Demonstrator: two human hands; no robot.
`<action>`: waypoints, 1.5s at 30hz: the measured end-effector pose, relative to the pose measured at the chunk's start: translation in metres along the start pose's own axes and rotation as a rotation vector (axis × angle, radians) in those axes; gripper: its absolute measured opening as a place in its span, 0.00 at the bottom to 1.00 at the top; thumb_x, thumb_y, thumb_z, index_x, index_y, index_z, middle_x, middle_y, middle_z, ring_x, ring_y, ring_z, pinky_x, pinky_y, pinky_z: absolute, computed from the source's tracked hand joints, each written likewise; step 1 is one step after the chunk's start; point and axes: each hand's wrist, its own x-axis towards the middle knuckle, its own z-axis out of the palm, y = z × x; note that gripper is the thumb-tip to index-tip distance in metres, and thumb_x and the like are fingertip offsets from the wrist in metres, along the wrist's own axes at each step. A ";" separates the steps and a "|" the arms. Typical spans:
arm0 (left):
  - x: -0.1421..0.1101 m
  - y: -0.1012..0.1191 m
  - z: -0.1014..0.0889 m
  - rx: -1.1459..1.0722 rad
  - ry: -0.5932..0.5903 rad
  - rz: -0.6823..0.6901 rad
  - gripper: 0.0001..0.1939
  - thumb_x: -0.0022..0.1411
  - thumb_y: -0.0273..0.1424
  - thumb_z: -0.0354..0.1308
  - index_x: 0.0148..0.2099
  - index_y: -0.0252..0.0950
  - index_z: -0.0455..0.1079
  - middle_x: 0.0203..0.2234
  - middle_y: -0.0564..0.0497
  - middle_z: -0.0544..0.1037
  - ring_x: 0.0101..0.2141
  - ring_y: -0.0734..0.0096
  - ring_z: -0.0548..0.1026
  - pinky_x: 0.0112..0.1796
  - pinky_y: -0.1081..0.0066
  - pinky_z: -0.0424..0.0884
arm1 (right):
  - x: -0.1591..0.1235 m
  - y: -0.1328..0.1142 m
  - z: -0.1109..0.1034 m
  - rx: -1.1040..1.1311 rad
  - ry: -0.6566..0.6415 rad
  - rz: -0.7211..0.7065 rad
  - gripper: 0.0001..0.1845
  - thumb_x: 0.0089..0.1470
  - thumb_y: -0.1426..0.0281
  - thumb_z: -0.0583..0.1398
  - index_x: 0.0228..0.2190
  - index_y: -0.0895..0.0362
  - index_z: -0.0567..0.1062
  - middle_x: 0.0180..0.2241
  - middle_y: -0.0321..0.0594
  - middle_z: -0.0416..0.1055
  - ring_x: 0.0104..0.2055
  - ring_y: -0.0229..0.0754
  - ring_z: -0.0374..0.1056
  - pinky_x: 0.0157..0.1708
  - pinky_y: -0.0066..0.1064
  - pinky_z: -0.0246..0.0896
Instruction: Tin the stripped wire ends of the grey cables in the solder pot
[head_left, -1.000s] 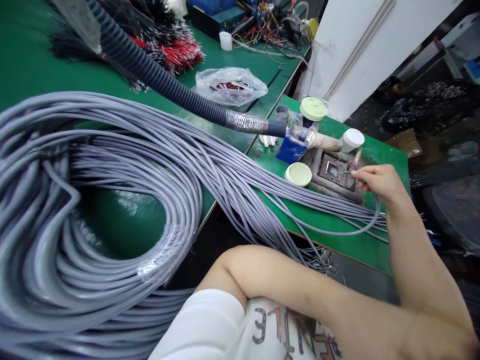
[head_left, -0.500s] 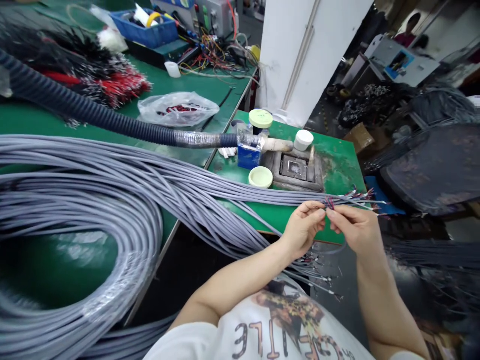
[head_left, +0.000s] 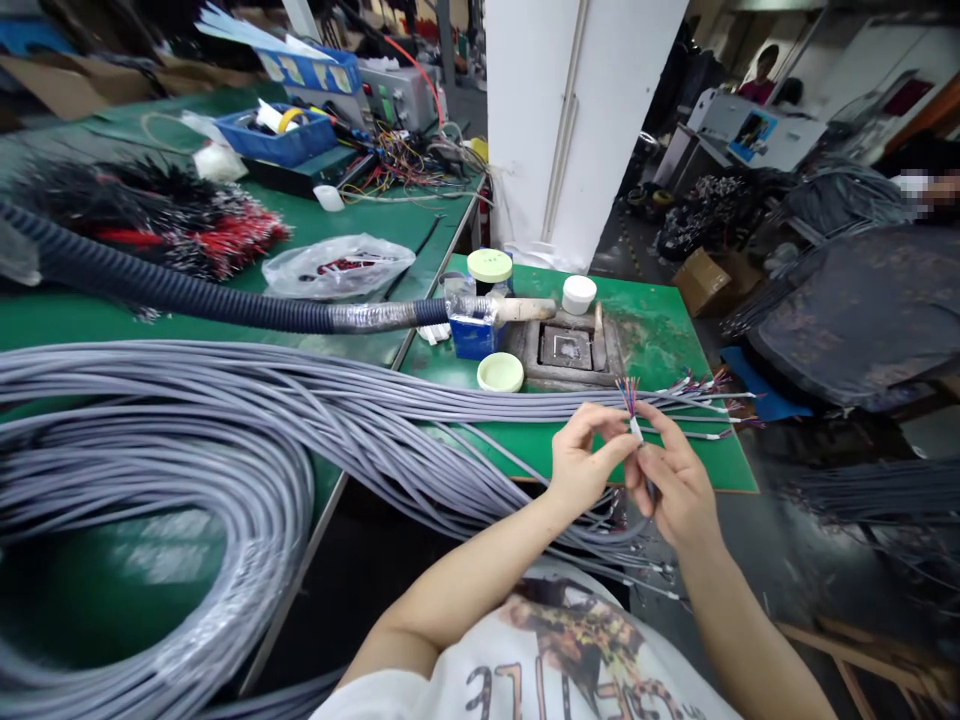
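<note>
A grey multi-core cable (head_left: 636,430) stands nearly upright between my hands, its coloured wire ends fanned out at the top above a short white section. My left hand (head_left: 589,455) pinches it near that white section, thumb and forefinger closed from the left. Lower down, my right hand (head_left: 675,490) has its fingers curled round the grey jacket, with the forefinger stretched up beside the wires. Behind them a long bundle of grey cables (head_left: 480,404) crosses the green bench, and its stripped ends spread out at the right.
A soldering pot (head_left: 566,348) sits behind the bundle, with a taped suction hose (head_left: 277,310) ending beside it. Around it stand an open pale tub (head_left: 500,372), a white jar (head_left: 579,293) and a blue box (head_left: 472,338). Coiled cables (head_left: 255,580) fill the left.
Both hands have moved slightly left and down. The cable end now points upward with its wires fanned above the fingers; before, the wires were pinched between the fingertips. The view has tilted up.
</note>
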 end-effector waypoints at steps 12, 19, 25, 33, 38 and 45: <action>-0.012 0.011 -0.018 0.007 -0.401 -0.341 0.11 0.54 0.39 0.65 0.32 0.36 0.80 0.30 0.46 0.78 0.36 0.67 0.72 0.39 0.69 0.69 | 0.032 -0.016 -0.050 -0.318 -0.249 -0.072 0.15 0.50 0.58 0.64 0.37 0.54 0.80 0.28 0.38 0.71 0.30 0.40 0.68 0.32 0.32 0.67; -0.019 0.017 -0.023 -0.008 -0.531 -0.400 0.12 0.54 0.40 0.65 0.32 0.36 0.81 0.27 0.45 0.79 0.32 0.67 0.72 0.37 0.68 0.69 | 0.050 -0.019 -0.019 -0.159 -0.392 -0.082 0.15 0.46 0.55 0.65 0.25 0.55 0.82 0.21 0.38 0.67 0.25 0.39 0.65 0.25 0.33 0.63; -0.023 0.014 -0.039 -0.152 -0.242 -0.467 0.13 0.50 0.40 0.68 0.32 0.34 0.80 0.23 0.47 0.78 0.28 0.72 0.71 0.33 0.72 0.67 | 0.054 -0.006 -0.001 -0.303 -0.262 -0.244 0.10 0.52 0.62 0.63 0.25 0.53 0.82 0.19 0.37 0.70 0.25 0.39 0.65 0.27 0.33 0.63; -0.015 0.022 -0.064 -0.507 0.006 -0.586 0.18 0.46 0.40 0.71 0.35 0.32 0.77 0.22 0.51 0.76 0.25 0.75 0.72 0.33 0.73 0.69 | 0.049 -0.001 0.004 -0.715 -0.181 -0.793 0.17 0.55 0.72 0.60 0.47 0.47 0.76 0.40 0.41 0.77 0.43 0.45 0.70 0.44 0.42 0.66; -0.007 0.029 -0.073 -0.593 0.020 -0.562 0.16 0.50 0.40 0.68 0.36 0.33 0.75 0.23 0.53 0.74 0.24 0.78 0.71 0.27 0.76 0.68 | 0.048 0.009 0.025 -0.946 -0.394 -1.123 0.23 0.55 0.72 0.61 0.51 0.43 0.72 0.54 0.39 0.70 0.57 0.49 0.61 0.55 0.48 0.60; -0.011 0.038 -0.094 -0.025 0.172 -0.196 0.17 0.58 0.41 0.62 0.44 0.35 0.77 0.29 0.48 0.80 0.31 0.69 0.75 0.39 0.68 0.69 | 0.086 -0.009 0.046 -0.675 -0.219 -0.901 0.14 0.59 0.67 0.57 0.46 0.48 0.76 0.46 0.42 0.76 0.51 0.49 0.69 0.51 0.45 0.64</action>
